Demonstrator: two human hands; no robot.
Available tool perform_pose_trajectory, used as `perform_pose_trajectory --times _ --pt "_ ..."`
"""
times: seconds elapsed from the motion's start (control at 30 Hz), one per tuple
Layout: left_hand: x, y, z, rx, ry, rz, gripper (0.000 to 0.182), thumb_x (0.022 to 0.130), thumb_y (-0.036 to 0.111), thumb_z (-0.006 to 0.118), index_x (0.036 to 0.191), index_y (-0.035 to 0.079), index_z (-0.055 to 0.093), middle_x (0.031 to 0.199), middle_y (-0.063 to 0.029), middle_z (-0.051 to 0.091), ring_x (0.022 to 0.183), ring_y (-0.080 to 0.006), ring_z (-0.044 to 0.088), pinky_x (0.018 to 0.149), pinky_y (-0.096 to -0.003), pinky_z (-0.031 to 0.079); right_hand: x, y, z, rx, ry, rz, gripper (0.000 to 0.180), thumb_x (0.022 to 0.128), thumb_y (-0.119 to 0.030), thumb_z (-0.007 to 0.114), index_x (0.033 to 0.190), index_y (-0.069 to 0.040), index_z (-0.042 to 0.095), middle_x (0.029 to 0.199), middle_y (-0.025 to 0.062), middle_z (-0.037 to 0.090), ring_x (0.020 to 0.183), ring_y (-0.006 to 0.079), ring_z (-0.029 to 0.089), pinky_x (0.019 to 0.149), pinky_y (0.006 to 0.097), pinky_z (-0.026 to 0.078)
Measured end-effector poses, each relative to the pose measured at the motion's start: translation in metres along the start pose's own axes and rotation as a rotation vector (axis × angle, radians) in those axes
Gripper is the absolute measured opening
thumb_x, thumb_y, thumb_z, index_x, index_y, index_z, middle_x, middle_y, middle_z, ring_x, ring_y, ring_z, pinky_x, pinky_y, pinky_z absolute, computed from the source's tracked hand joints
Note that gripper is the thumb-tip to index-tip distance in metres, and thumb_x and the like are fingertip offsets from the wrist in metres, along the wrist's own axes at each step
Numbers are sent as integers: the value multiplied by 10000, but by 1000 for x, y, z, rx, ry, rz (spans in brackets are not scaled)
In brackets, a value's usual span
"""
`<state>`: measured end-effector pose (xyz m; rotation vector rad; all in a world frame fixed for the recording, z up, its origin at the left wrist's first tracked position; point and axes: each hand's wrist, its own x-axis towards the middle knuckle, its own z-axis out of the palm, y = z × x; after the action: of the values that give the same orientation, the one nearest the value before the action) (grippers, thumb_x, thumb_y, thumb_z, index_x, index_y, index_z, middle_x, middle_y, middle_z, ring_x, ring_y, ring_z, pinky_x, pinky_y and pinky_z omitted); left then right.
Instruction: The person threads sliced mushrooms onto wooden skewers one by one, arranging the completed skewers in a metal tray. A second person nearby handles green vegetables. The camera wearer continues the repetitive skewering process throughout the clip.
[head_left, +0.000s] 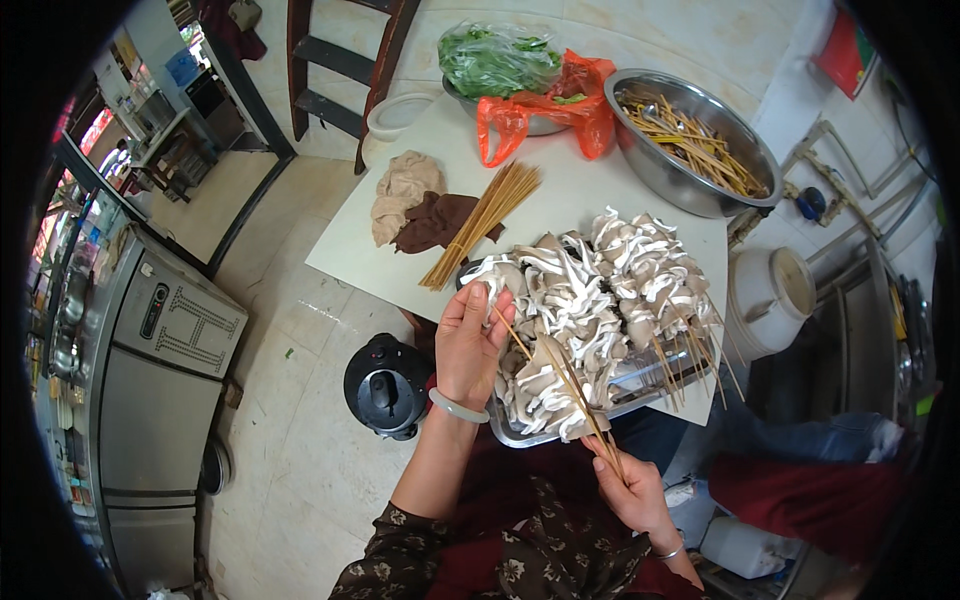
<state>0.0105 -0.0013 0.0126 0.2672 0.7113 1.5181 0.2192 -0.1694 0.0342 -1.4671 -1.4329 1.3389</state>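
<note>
My left hand (469, 345), with a pale bangle at the wrist, pinches a piece of oyster mushroom (496, 277) over the left end of a metal tray (517, 437). Several bamboo skewers (581, 397) are gripped in my right hand (634, 484) near the tray's front edge. One skewer's thin end reaches up to the fingers of my left hand. Grey and white oyster mushrooms (574, 315) are heaped in the tray. At its right end, several skewer ends (701, 352) stick out from under threaded mushrooms (652, 277).
A tied bundle of bamboo skewers (484, 225) lies across a brown cloth (435, 225) on the white table (352, 240). Behind are bagged greens (499, 60), a red plastic bag (555, 112) and a steel basin (675, 176) of used-looking sticks. A black pressure cooker (384, 394) stands on the floor.
</note>
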Motion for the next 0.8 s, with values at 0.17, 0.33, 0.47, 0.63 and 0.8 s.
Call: perform_pose_trajectory --times 0.17,0.33,0.47,0.63,0.8 --pt "-4 3 5 22 -15 52 184 966 189 570 1082 46 582 979 -59 635 911 -165 651 799 -265 560 0 -5 2 30 0 46 371 940 -52 565 1308 -13 545 699 -69 519 620 -3 398 531 174 359" --pt "-12 2 9 135 -25 119 168 977 164 546 1084 40 578 979 -63 635 901 -166 657 802 -271 561 -1 -10 4 74 -18 145 364 945 -50 558 1308 -19 549 729 -63 543 617 -8 395 531 169 357" --pt "-9 5 9 145 -35 190 184 975 157 550 1103 27 574 1002 -72 637 913 -189 667 788 -277 566 0 -10 3 50 20 70 357 942 -46 559 1298 -16 557 723 -65 541 614 -5 399 528 172 359" --pt "-10 5 11 199 -51 216 215 975 178 556 1116 17 572 1011 -82 650 911 -191 676 762 -263 567 -1 -8 0 -7 14 128 363 933 -30 555 1296 -16 559 741 -60 555 620 -4 406 541 171 369" --pt "-13 9 10 152 -65 180 218 993 204 520 1074 15 593 983 -91 665 879 -187 681 761 -277 574 2 -5 6 66 20 40 347 948 -73 552 1292 -31 569 659 -69 495 575 -1 387 513 182 347"
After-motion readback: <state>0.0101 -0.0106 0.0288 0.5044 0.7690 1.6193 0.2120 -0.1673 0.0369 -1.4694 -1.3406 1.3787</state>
